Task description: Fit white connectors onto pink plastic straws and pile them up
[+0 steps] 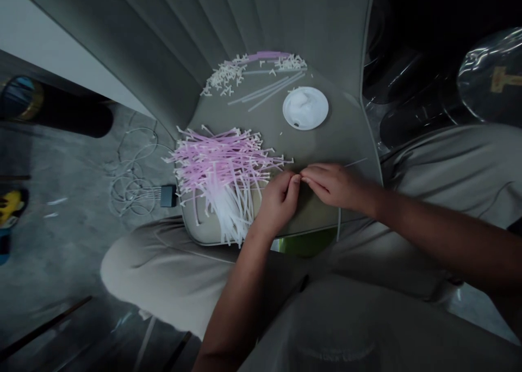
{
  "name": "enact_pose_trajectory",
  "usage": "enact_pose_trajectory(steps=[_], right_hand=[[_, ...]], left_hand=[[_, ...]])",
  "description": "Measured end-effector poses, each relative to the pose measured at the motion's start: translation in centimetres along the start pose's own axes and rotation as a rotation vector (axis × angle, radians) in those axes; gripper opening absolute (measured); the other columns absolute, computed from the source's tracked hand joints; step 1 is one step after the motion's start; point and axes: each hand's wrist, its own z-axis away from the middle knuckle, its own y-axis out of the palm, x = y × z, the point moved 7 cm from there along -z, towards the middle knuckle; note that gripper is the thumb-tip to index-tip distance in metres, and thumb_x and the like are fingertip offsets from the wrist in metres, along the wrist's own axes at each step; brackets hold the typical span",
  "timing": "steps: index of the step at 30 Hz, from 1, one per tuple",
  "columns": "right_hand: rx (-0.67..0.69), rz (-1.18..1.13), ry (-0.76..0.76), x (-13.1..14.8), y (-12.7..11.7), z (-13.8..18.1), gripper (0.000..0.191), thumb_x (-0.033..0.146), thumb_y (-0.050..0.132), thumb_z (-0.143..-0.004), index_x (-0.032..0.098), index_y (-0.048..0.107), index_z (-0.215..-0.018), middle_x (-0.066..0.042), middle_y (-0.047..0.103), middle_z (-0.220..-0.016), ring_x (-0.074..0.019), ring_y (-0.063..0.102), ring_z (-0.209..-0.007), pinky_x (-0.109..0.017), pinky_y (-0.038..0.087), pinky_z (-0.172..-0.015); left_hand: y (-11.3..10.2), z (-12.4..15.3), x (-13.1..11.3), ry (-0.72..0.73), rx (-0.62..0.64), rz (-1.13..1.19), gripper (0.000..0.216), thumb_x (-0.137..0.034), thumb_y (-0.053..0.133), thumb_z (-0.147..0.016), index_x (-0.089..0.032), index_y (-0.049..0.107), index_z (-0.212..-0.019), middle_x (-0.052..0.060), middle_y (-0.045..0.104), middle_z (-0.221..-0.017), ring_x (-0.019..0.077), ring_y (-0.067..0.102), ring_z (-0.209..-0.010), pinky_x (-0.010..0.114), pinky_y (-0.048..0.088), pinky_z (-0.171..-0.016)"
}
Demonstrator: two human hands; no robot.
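My left hand (279,198) and my right hand (334,184) meet fingertip to fingertip over the grey seat cushion (346,132), both pinched on a thin pale stick (355,162) that runs out to the right past my right hand. Just left of my left hand lies a heap of pink and white sticks with small T-shaped ends (222,168). Farther back on the cushion sit a pile of small white T-shaped pieces (224,78), a few loose bare sticks (271,89) and a round white lid (305,107).
My legs in beige trousers (163,268) frame the cushion's near edge. A coil of thin wire with a small dark plug (168,196) lies on the grey floor at left. Clear plastic bags (489,73) sit at the right in the dark.
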Motion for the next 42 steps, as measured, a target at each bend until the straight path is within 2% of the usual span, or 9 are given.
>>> enact_pose_trajectory(steps=[14,24,30,35,38,42], right_hand=[[0.074,0.039,0.009,-0.1,0.1,-0.2,0.022,0.017,0.042,-0.095,0.016,0.061,-0.085,-0.006,0.064,-0.081,-0.0162,0.055,-0.074,-0.028,0.037,-0.068],[0.068,-0.003,0.028,-0.3,0.0,-0.3,0.024,0.020,0.041,-0.097,0.015,0.062,-0.086,-0.006,0.064,-0.082,-0.0155,0.055,-0.077,-0.027,0.037,-0.070],[0.178,0.176,0.031,0.1,0.1,-0.5,0.024,0.015,0.040,-0.095,0.013,0.063,-0.090,-0.007,0.064,-0.083,-0.0153,0.052,-0.072,-0.028,0.031,-0.066],[0.277,0.328,0.017,0.6,-0.1,-0.7,0.023,0.016,0.040,-0.095,0.013,0.062,-0.098,-0.010,0.065,-0.091,-0.0179,0.052,-0.074,-0.032,0.026,-0.063],[0.259,0.255,0.073,0.3,-0.7,-1.1,0.024,0.017,0.040,-0.095,0.013,0.064,-0.096,-0.009,0.065,-0.089,-0.0171,0.053,-0.073,-0.031,0.026,-0.063],[0.242,0.097,0.112,-0.1,-1.3,-1.6,0.028,0.022,0.040,-0.097,0.014,0.066,-0.088,-0.008,0.066,-0.084,-0.0171,0.055,-0.075,-0.029,0.029,-0.066]], left_hand=[[0.0,-0.2,0.0,-0.010,0.067,-0.020,0.037,-0.037,0.037,-0.098,-0.019,0.044,-0.066,-0.002,0.048,-0.062,0.0112,0.044,-0.061,0.026,0.032,-0.059],[-0.4,-0.5,-0.5,-0.136,0.138,-0.017,0.034,-0.032,0.040,-0.097,-0.019,0.042,-0.066,-0.003,0.047,-0.063,0.0103,0.042,-0.062,0.025,0.032,-0.059],[-0.5,-1.0,-0.2,-0.142,0.163,0.014,0.032,-0.030,0.042,-0.095,-0.019,0.043,-0.065,-0.004,0.043,-0.061,0.0102,0.041,-0.060,0.025,0.030,-0.057],[-0.3,-1.3,0.6,-0.222,0.187,0.153,0.038,-0.035,0.043,-0.096,-0.019,0.040,-0.061,-0.004,0.036,-0.057,0.0101,0.036,-0.055,0.025,0.031,-0.056],[-0.2,-1.3,0.6,-0.228,0.173,0.186,0.039,-0.039,0.042,-0.097,-0.020,0.040,-0.063,-0.004,0.035,-0.055,0.0105,0.036,-0.055,0.025,0.031,-0.055],[-0.2,-1.1,0.0,-0.151,0.104,0.116,0.040,-0.042,0.039,-0.098,-0.019,0.042,-0.065,-0.003,0.040,-0.059,0.0107,0.040,-0.059,0.026,0.033,-0.058]])
